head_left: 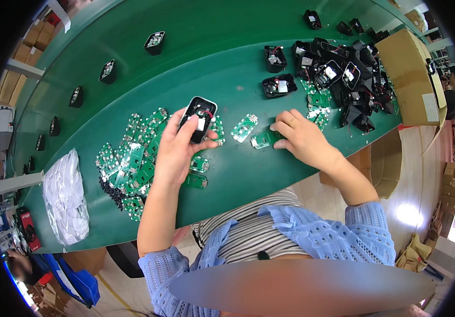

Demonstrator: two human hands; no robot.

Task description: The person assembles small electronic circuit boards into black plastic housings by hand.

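My left hand grips a black plastic housing, tilted so its open side with a white part and red wires shows. Just right of centre, the fingers of my right hand close around the right end of a green circuit board on the bench. A second circuit board lies just left of it. Behind the left hand's fingers a further board is partly hidden. Loose boards are heaped left of my left forearm, and two more lie beside its wrist.
Black housings are piled at the right by an open cardboard box; two housings stand nearer the middle. More housings sit spaced along the green strip behind the bench. A clear plastic bag lies at the left.
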